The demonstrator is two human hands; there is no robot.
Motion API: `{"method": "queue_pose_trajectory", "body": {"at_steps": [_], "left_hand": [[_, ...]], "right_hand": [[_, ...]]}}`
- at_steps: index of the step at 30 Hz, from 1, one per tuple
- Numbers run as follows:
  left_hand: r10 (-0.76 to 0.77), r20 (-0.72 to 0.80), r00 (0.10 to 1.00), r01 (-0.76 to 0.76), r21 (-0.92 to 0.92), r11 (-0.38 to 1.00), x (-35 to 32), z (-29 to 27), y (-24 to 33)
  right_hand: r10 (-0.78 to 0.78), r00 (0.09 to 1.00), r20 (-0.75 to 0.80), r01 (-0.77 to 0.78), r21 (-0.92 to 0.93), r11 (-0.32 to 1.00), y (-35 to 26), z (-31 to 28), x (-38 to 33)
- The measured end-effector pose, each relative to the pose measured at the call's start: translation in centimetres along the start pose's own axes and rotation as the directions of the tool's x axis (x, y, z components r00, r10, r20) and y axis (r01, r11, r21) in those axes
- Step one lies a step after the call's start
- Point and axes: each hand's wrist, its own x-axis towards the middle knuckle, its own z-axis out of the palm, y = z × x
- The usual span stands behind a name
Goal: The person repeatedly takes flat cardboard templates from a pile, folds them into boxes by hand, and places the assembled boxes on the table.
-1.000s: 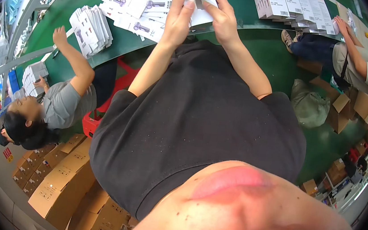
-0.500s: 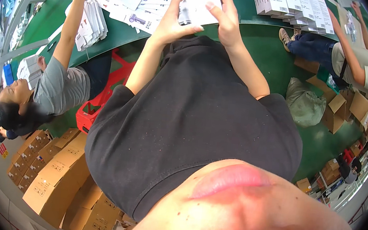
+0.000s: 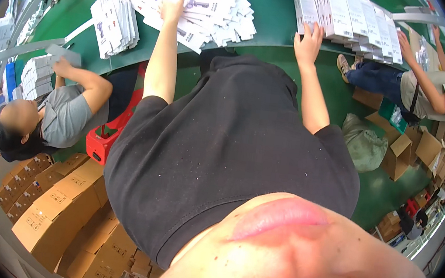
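On the green table, a loose pile of flat white printed cartons [image 3: 222, 17] spreads out in front of me. My left hand [image 3: 172, 10] reaches onto its left part, fingers curled at a flat carton. To the right, a folded white box [image 3: 303, 6] stands at the left end of a row of similar boxes [image 3: 358, 20]. At the near end of that box is my right hand [image 3: 308, 44], its fingers stretched and apart, the tips touching it. Some fingertips of both hands are hard to make out against the white card.
A stack of flat cartons [image 3: 116, 27] lies left of the pile. On the left a co-worker [image 3: 73, 110] holds a pale flat piece; another person [image 3: 433, 90] stands at the right. A red stool [image 3: 101, 142], brown cartons [image 3: 63, 209] and a grey-green sack [image 3: 363, 143] stand around.
My hands were together over a white box and have separated: the left onto the flat cartons, the right to the row's left end, where another box now stands. The left co-worker's arm has drawn back.
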Motion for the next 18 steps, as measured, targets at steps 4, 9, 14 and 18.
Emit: {"method": "queue_pose_trajectory", "body": {"at_steps": [4, 9, 14, 18], "left_hand": [[-0.423, 0.159, 0.892, 0.435, -0.043, 0.900, -1.7, 0.7, 10.2], [-0.366, 0.113, 0.924, 0.372, -0.032, 0.928, -3.0, -2.2, 12.6], [-0.202, 0.161, 0.966, 0.203, 0.005, 0.979, -3.3, -5.5, 11.5], [-0.082, -0.084, 0.993, 0.057, -0.265, 0.963, -8.0, -10.3, 14.2]], "right_hand": [[0.100, 0.995, 0.010, -0.100, 0.010, 0.995, -1.5, 0.4, -3.3], [-0.024, 0.995, 0.100, 0.011, 0.125, 0.992, -4.1, 0.7, -3.6], [-0.019, 0.976, 0.217, -0.042, 0.275, 0.961, -4.2, 1.2, -3.6], [0.041, 0.930, 0.366, -0.196, 0.396, 0.897, -4.5, 0.1, -2.9]]}}
